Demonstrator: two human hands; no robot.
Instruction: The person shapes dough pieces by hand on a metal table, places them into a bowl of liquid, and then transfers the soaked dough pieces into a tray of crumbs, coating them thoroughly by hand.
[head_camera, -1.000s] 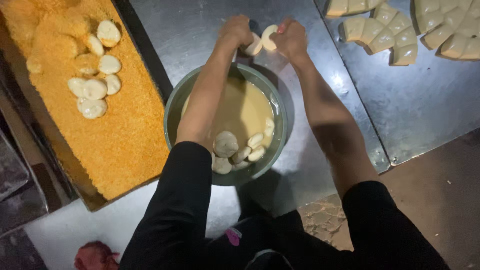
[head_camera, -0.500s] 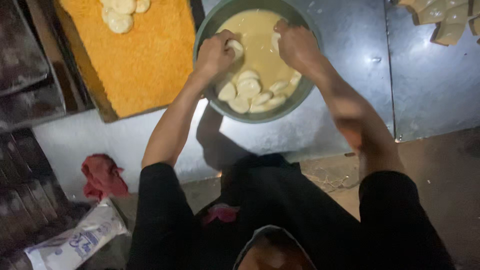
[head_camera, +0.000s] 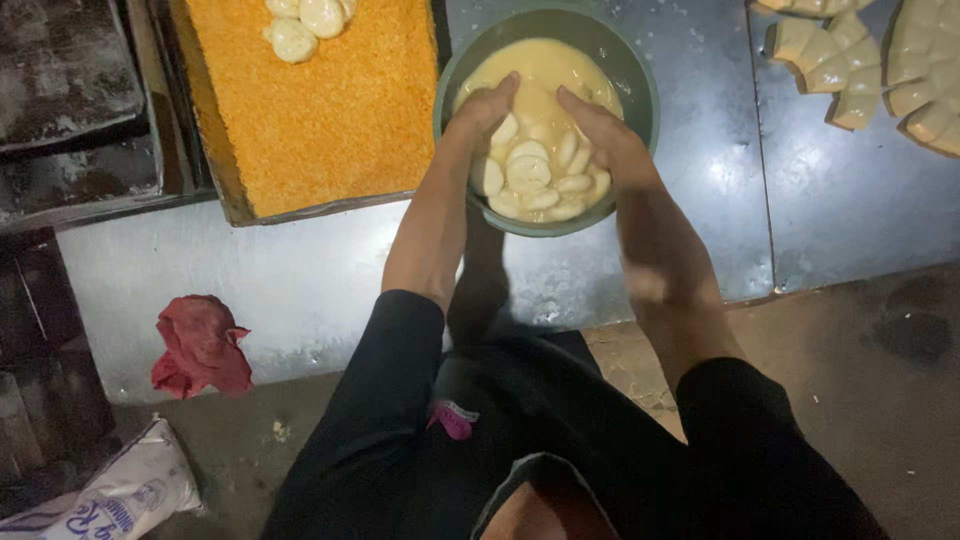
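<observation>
— Where were the hands at that moment?

— Both were inside the round grey-green metal bowl of pale yellow batter. The left hand reached in from the left rim with its fingers spread and laid flat, closed on nothing; its fingertips touched the flat pale dough discs heaped at the near side of the bowl. The right hand mirrored it from the right, fingers loose and apart, resting against the same heap. The two hands did not touch each other.

— And the bowl itself?

— It stood on the grey steel counter, near the counter's front edge, straight ahead of the person.

— What lay around it?

— Just beside it on the left was a rectangular tray of orange breadcrumbs, with a few crumb-dusted pale discs at its far end. Far right on the counter, well apart from the bowl, were rows of uncoated pale dough pieces. A crumpled red cloth lay at the lower left, and a white printed plastic bag lay below it on the floor.
</observation>
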